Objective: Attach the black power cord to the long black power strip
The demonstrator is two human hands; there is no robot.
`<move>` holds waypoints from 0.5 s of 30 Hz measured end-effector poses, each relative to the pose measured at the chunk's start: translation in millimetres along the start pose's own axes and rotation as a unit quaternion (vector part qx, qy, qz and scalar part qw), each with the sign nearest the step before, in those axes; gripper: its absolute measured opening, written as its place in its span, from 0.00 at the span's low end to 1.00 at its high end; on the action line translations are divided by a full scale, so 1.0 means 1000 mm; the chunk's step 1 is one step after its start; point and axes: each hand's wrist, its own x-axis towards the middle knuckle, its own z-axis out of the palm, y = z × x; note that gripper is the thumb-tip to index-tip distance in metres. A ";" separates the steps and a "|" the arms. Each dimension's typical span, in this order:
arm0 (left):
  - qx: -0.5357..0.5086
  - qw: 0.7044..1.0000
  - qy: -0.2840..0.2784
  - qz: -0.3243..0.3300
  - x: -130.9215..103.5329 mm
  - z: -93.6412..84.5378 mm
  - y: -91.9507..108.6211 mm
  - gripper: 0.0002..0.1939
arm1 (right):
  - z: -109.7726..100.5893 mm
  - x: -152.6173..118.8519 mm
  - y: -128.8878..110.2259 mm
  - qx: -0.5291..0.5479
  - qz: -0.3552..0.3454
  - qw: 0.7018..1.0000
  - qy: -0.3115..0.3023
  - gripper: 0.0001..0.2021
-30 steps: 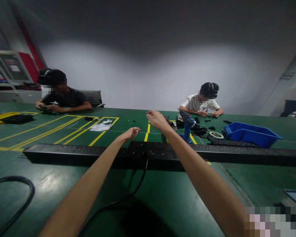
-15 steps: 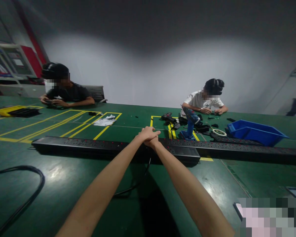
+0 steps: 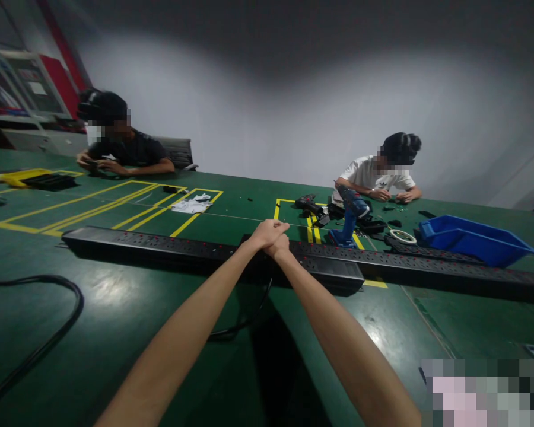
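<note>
My left hand point(image 3: 266, 232) and my right hand point(image 3: 279, 245) are clasped together, fingers closed around each other, with no object seen between them. They rest above the middle of a long black power strip point(image 3: 160, 244), which lies across the table with rows of sockets and small red marks on top. A second long black power strip point(image 3: 427, 270) lies just behind it and runs off to the right. Below my wrists a black cable point(image 3: 263, 302) curves down onto the table. The palms are hidden.
On the green table point(image 3: 169, 314) stand a blue cordless drill point(image 3: 349, 219) and a blue bin point(image 3: 476, 240). A tape roll point(image 3: 402, 236) and black parts lie near them. A thick cable point(image 3: 78, 302) loops at left. Two people sit across the table.
My clasped hands stay over the strip, and the fingers have folded in more closely. The view has shifted and tilted slightly. Neither strip has visibly moved on the table.
</note>
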 end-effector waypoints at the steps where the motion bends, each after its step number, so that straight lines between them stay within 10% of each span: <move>1: -0.023 1.000 0.013 0.014 -0.004 0.000 0.002 0.21 | -0.003 -0.003 0.002 0.006 0.011 1.000 0.020 0.22; 7: -0.018 0.986 0.068 0.150 -0.035 -0.009 -0.004 0.21 | -0.019 -0.026 0.026 0.044 0.009 0.992 0.120 0.21; 11: 0.070 0.987 0.021 0.141 -0.054 -0.018 -0.018 0.20 | -0.029 -0.044 0.056 0.108 0.008 0.962 0.252 0.22; 15: 0.110 0.984 -0.014 0.136 -0.070 -0.011 -0.028 0.21 | -0.032 -0.057 0.077 0.119 0.042 0.958 0.258 0.21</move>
